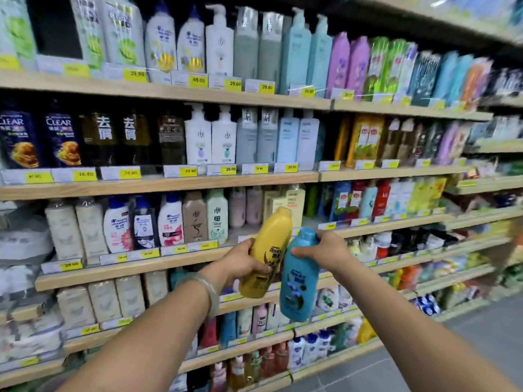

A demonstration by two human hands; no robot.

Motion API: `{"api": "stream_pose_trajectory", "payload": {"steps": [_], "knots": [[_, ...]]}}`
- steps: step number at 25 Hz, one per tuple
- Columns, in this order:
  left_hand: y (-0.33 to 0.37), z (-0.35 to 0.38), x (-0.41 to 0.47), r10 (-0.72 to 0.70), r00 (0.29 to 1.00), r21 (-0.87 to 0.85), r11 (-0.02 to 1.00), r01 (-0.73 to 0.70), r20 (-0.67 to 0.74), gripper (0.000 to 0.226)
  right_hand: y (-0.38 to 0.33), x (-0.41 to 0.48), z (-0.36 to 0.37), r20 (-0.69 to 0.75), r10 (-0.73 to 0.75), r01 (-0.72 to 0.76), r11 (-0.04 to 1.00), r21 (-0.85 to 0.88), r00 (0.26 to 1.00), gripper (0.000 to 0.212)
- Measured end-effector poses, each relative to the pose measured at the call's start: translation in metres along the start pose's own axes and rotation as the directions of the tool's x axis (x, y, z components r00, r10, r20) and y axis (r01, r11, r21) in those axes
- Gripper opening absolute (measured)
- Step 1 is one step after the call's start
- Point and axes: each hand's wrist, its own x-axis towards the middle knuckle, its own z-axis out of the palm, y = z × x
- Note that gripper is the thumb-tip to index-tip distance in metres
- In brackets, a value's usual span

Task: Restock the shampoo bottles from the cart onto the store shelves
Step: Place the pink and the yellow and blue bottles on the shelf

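My left hand [243, 261] grips a yellow Rejoice shampoo bottle [268, 250] around its middle, cap tilted up and to the right. My right hand [325, 250] holds a blue Rejoice shampoo bottle [297, 278] near its cap, its body hanging down. The two bottles touch side by side in front of the third wooden shelf [135, 274]. A pale bangle [203, 290] sits on my left wrist. The cart is out of view.
Wooden shelves [169, 91] run across the whole view, packed with shampoo and body-wash bottles and yellow price tags [226, 170]. A gap [314, 222] shows on the third shelf behind the yellow bottle's cap. Grey floor tiles [481, 343] lie at the lower right.
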Motion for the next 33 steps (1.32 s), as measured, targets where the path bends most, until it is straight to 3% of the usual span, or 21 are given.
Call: {"api": "stream_pose_trajectory", "payload": {"steps": [6,10,14,18,28,33], "knots": [[0.043,0.025,0.081,0.097,0.994,0.019,0.995,-0.098,0.045,0.066,0.014,0.061,-0.046,-0.187,0.033,-0.077,0.969,-0.235,0.982,0.067],[0.08,0.029,0.147,0.171,0.981,0.041,0.984,-0.175,0.093,0.069,0.015,0.133,-0.074,-0.239,0.088,-0.107,0.992,-0.07,0.967,0.089],[0.122,0.027,0.197,0.249,0.967,0.019,0.968,-0.25,0.047,0.057,0.009,0.186,-0.102,-0.318,0.081,-0.041,0.991,0.129,0.945,0.055],[0.138,0.038,0.242,0.289,0.957,0.041,0.957,-0.288,-0.027,0.058,0.013,0.225,-0.127,-0.353,0.037,0.041,0.977,0.211,0.935,0.042],[0.194,0.095,0.32,0.37,0.889,0.186,0.926,-0.329,-0.271,0.066,0.008,0.353,-0.219,-0.32,-0.22,0.284,0.944,0.169,0.921,0.044],[0.232,0.12,0.348,0.45,0.803,0.213,0.893,-0.397,-0.391,0.059,0.001,0.394,-0.256,-0.29,-0.338,0.422,0.852,0.31,0.895,0.039]]}}
